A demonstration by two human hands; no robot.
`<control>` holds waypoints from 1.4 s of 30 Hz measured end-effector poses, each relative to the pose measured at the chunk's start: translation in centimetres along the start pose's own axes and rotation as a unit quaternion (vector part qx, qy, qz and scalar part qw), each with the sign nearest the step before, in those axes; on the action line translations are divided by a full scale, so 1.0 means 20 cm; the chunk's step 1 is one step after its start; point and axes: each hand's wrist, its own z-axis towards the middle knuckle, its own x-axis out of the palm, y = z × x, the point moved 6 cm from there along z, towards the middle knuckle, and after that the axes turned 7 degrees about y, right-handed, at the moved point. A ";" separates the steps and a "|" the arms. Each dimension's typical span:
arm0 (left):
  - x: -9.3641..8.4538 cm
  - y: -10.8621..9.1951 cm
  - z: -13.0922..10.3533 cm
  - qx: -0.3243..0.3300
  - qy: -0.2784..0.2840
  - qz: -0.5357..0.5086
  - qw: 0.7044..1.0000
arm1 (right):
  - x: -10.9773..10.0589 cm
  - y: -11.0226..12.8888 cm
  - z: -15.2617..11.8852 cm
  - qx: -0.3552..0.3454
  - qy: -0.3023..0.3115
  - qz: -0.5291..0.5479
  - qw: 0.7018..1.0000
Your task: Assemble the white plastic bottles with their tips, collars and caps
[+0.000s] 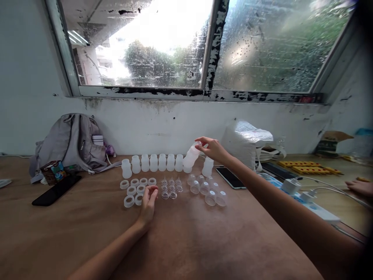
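Note:
My right hand [211, 149] pinches the top of a frosted white bottle [191, 156], tilted to the right at the right part of a row of upright bottles [153, 162]. One more bottle [208, 167] stands just right of it. My left hand [149, 200] rests beside the white rings [131, 190], its fingers curled together; whether it holds anything is hidden. Several clear nipples [171, 188] lie in rows right of that hand. Clear dome caps [210, 196] stand grouped further right.
A grey backpack [70, 136], a small box [54, 172] and a black phone [56, 191] are at the left. Another phone [230, 177], a white bag [243, 144], a power strip [320, 212] and yellow parts [309, 168] are at the right. Another person's hand [361, 187] shows at the right edge.

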 end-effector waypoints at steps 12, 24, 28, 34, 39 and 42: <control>0.02 -0.07 -0.04 0.028 0.044 0.104 0.993 | 0.20 -0.41 0.18 0.123 0.126 -0.216 0.960; 0.16 -0.10 -0.10 0.179 0.203 0.453 0.849 | 0.44 -0.57 0.11 0.121 0.181 -0.226 0.949; 0.17 -0.06 -0.11 0.169 0.210 0.515 0.814 | 0.43 -0.58 0.10 0.123 0.172 -0.225 0.951; 0.13 -0.04 -0.08 0.161 0.182 0.564 0.789 | 0.39 -0.45 0.08 0.114 0.117 -0.225 0.961; 0.07 -0.02 -0.06 0.123 0.115 0.622 0.765 | 0.48 -0.08 -0.07 -0.029 0.078 -0.147 0.986; 0.08 -0.02 -0.07 0.123 0.130 0.612 0.770 | 0.67 0.10 -0.28 -0.070 0.149 -0.103 0.981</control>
